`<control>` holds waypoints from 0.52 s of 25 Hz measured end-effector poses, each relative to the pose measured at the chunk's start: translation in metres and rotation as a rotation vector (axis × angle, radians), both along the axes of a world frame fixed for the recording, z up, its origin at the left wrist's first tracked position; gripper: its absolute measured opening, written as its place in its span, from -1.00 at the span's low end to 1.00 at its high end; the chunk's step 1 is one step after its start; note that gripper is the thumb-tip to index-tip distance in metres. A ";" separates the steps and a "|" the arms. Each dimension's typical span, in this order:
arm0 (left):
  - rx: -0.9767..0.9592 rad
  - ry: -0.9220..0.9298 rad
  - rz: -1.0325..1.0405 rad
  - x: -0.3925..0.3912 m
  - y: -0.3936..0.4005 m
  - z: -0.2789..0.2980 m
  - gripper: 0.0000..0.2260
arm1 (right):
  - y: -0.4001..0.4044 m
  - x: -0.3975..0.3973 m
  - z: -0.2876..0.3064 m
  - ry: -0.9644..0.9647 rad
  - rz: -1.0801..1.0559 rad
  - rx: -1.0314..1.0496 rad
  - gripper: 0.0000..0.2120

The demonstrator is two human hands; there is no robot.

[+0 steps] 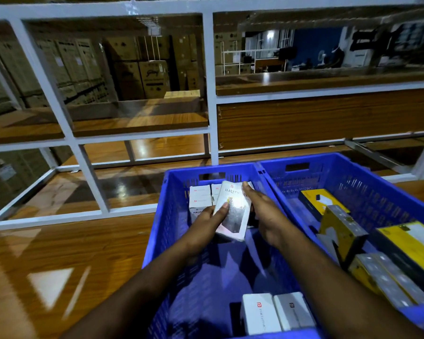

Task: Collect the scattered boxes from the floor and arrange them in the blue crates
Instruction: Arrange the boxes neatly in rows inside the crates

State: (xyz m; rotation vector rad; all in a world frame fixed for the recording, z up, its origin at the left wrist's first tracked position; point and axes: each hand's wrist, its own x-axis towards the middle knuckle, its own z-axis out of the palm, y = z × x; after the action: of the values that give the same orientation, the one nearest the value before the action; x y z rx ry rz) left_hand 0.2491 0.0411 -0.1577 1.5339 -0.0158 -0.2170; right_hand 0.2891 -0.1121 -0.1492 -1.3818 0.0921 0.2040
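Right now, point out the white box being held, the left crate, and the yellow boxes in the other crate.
white box (234,211): head view, middle of its printed face.
left crate (157,231): head view, its left wall.
yellow boxes (323,200): head view, top face of the far one.

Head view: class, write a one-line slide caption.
Both hands, left and right, hold a white box over the left blue crate.

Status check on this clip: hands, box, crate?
Left hand and right hand both grip white box above left blue crate. White boxes stacked behind. Nothing blocking.
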 end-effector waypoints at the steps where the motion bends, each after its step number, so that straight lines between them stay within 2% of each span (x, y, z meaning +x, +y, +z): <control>1: -0.037 0.031 -0.004 0.000 -0.001 -0.001 -0.65 | -0.001 0.001 -0.002 -0.002 0.003 0.011 -0.52; 8: -0.258 0.129 -0.027 0.002 -0.003 -0.004 -0.76 | -0.002 0.002 -0.001 -0.035 -0.026 0.083 -0.52; 10: -0.178 0.116 -0.046 0.005 -0.002 -0.008 -0.78 | -0.002 0.002 -0.001 -0.044 -0.064 0.092 -0.54; 13: 0.061 0.034 -0.025 0.013 0.004 -0.019 -0.78 | -0.006 0.005 0.000 -0.062 -0.135 0.098 -0.56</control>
State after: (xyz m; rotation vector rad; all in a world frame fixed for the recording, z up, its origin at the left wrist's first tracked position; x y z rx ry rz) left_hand 0.2616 0.0448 -0.1771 1.5910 -0.0019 -0.2655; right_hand 0.2942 -0.1178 -0.1496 -1.2784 0.1217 0.0519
